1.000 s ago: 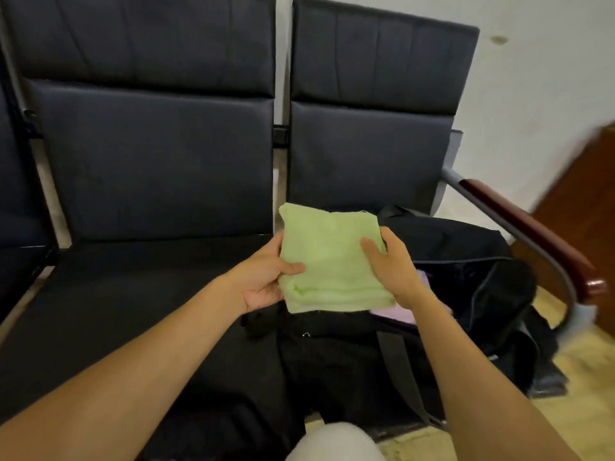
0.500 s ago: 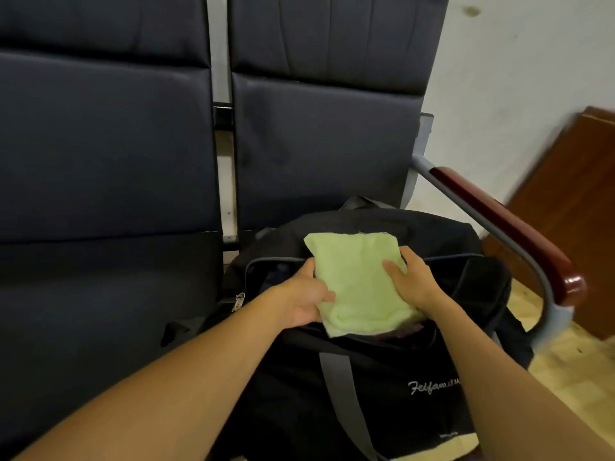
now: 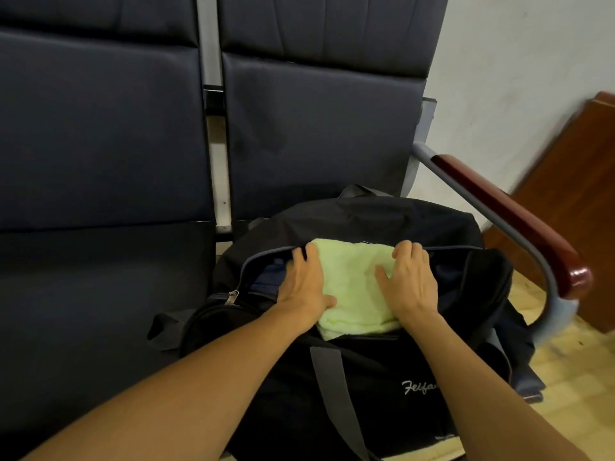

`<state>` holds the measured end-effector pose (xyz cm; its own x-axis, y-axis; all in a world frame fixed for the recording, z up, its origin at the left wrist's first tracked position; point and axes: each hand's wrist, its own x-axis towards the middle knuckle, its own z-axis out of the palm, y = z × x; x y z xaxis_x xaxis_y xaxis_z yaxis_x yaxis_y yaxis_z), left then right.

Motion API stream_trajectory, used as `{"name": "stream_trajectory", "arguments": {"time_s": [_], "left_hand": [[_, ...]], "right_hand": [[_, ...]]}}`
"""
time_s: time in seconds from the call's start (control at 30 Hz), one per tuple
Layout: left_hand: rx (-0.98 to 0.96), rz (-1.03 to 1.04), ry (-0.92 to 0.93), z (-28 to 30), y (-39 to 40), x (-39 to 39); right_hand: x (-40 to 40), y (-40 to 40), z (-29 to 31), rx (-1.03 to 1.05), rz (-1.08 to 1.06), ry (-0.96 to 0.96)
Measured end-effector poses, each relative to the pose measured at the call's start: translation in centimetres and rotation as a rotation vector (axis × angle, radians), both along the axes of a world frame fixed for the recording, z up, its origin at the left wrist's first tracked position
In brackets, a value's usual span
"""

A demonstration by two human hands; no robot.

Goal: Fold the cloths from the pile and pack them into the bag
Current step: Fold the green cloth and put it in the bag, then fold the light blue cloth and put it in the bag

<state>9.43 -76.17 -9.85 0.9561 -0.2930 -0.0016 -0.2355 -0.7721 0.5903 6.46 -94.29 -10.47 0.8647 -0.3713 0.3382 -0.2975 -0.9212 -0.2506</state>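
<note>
Cloth, pale green and folded (image 3: pixel 352 287), lies in the open mouth of my black duffel bag (image 3: pixel 382 387), on top of something dark blue (image 3: pixel 269 277) already inside. My left hand (image 3: pixel 304 284) and right hand (image 3: pixel 411 282) press flat on its two sides, fingers straight. That bag sits on a dark padded seat (image 3: pixel 316 128) beside a wooden armrest (image 3: pixel 512 221).

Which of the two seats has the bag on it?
The right-hand seat, the one with the wooden armrest. The black bag sits on it; the left seat holds no bag.
</note>
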Motion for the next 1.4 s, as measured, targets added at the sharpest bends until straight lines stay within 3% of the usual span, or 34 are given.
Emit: {"name": "stream_trajectory", "arguments": {"time_s": [0.13, 0.23, 0.33, 0.57, 0.67, 0.8, 1.0, 1.1, 1.27, 1.4], "left_hand": [[0.137, -0.102, -0.047, -0.4, 0.3, 0.2], [0.414, -0.188, 0.118, -0.9, 0.8, 0.7], [0.590, -0.253, 0.251, -1.2, 1.0, 1.2], [0.767, -0.361, 0.362, -1.1, 1.1, 1.5], [0.739, -0.382, 0.326, -1.0, 1.9, 1.4], [0.662, -0.392, 0.301, -0.2, 3.1, 1.1], [0.410, -0.317, 0.225, 4.1, 6.5, 0.5], [0.248, -0.226, 0.188, 5.6, 9.4, 0.4], [0.199, -0.110, 0.092, 9.3, 17.1, 0.0], [0.181, 0.022, 0.025, 12.0, 25.1, 0.3]], "right_hand": [[0.6, 0.3, -0.2, 0.219, 0.140, 0.176], [0.3, 0.0, -1.3, 0.313, 0.220, 0.523], [0.0, -0.6, -2.2, 0.337, 0.209, 0.683], [0.2, -0.2, -2.2, 0.231, 0.199, 0.837], [0.1, -0.2, -0.5, 0.178, 0.201, 1.007], [-0.1, -1.4, 1.7, -0.051, 0.176, 1.199], [-0.9, 4.3, 4.3, -0.217, 0.163, 1.100], [-0.4, 9.5, 6.8, -0.197, 0.217, 1.027], [0.3, 19.1, 11.6, -0.192, 0.299, 0.645], [1.3, 27.5, 14.7, -0.156, 0.455, 0.478]]}}
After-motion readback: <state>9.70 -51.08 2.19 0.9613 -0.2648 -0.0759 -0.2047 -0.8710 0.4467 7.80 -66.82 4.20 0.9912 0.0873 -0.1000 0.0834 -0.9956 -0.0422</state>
